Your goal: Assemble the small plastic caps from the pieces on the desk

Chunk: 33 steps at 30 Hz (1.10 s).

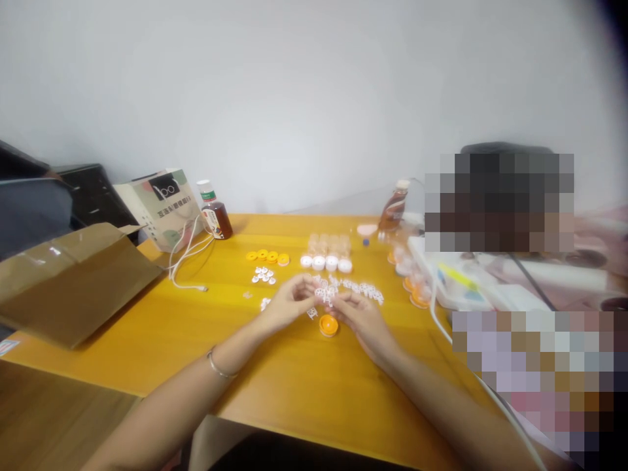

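Observation:
My left hand [293, 299] is closed in a pinch at the middle of the table, a bracelet on its wrist. Facing it, my right hand [360, 319] pinches too. Between the fingertips of both is a small white openwork plastic piece [325, 294]; its exact shape is blurred. Just below the hands an orange round cap [328, 325] with a pale rim lies on the table. A loose white plastic piece [313, 313] lies beside it. More white plastic pieces [364, 289] are spread behind my right hand.
Yellow discs [267, 256], small white parts [263, 275], white round caps [326, 263] and clear cups [330, 245] stand behind. A cardboard box [78, 281], paper bag [169, 206], cable [181, 261] and brown bottle [216, 216] are left; another bottle [394, 206] and a person [507, 149] are right.

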Motion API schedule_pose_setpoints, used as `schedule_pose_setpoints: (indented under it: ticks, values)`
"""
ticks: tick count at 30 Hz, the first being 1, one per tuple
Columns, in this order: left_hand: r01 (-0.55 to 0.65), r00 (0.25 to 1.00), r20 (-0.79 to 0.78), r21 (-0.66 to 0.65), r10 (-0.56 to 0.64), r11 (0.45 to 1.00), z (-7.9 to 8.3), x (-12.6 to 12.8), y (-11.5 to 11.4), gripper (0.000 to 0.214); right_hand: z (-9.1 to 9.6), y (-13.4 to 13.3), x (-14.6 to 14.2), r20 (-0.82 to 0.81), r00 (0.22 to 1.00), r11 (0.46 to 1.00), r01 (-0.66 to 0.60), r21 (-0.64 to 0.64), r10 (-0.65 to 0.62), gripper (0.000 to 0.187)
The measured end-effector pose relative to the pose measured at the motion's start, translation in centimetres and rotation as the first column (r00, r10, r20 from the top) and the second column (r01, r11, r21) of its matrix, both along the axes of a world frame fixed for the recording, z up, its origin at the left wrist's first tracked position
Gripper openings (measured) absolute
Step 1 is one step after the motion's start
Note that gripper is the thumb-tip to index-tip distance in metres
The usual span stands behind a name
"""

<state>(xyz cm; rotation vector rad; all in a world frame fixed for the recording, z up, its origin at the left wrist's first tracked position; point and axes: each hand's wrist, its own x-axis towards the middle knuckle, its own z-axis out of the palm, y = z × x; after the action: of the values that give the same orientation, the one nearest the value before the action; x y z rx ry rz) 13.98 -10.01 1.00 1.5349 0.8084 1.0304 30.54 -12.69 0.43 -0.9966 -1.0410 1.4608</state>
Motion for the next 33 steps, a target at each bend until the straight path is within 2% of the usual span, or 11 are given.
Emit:
schedule_pose_setpoints:
  ticks: [6, 12, 15, 18, 21, 26, 28, 33]
  values:
    - [-0.007, 0.998, -0.057, 0.086, 0.012, 0.996, 1.2, -0.1, -0.9, 0.027, 0.2, -0.6, -0.2, 0.012, 1.0, 1.0, -0.003, 0.01, 0.003, 0.024]
    - [-0.04, 0.996, -0.072, 0.084, 0.046, 0.996, 1.3, 0.1, -1.3, 0.028, 0.6, -1.1, -0.3, -0.038, 0.999, 1.0, -0.021, -0.001, 0.021, 0.02]
    - [-0.082, 0.993, -0.07, 0.138, 0.093, 0.987, 1.4, 0.1, -1.5, 0.026, 0.8, -1.3, -0.3, -0.042, 0.998, 0.999, -0.036, 0.004, 0.036, 0.018]
    - [-0.127, 0.979, -0.122, 0.257, 0.162, 0.958, 1.7, 0.1, -1.6, 0.022, 0.9, -1.5, -0.3, -0.043, 0.998, 0.999, -0.044, 0.014, 0.045, 0.016]
    - [-0.116, 0.967, -0.172, 0.362, 0.189, 0.925, 1.9, 0.0, -1.7, 0.02, 1.0, -1.6, -0.2, -0.054, 0.997, 0.998, -0.056, 0.014, 0.057, 0.015]
    - [-0.131, 0.958, -0.166, 0.477, 0.235, 0.869, 2.1, 0.0, -1.8, 0.018, 1.2, -1.7, -0.3, -0.091, 0.993, 0.997, -0.07, 0.036, 0.073, 0.013]
    - [-0.128, 0.957, -0.168, 0.493, 0.238, 0.861, 2.2, 0.1, -1.9, 0.018, 1.2, -1.8, -0.3, -0.084, 0.994, 0.996, -0.072, 0.049, 0.076, 0.014]
    - [-0.087, 0.966, -0.184, 0.425, 0.18, 0.901, 2.4, 0.2, -2.4, 0.021, 1.0, -1.8, -0.2, -0.086, 0.993, 0.994, -0.068, 0.082, 0.075, 0.016]
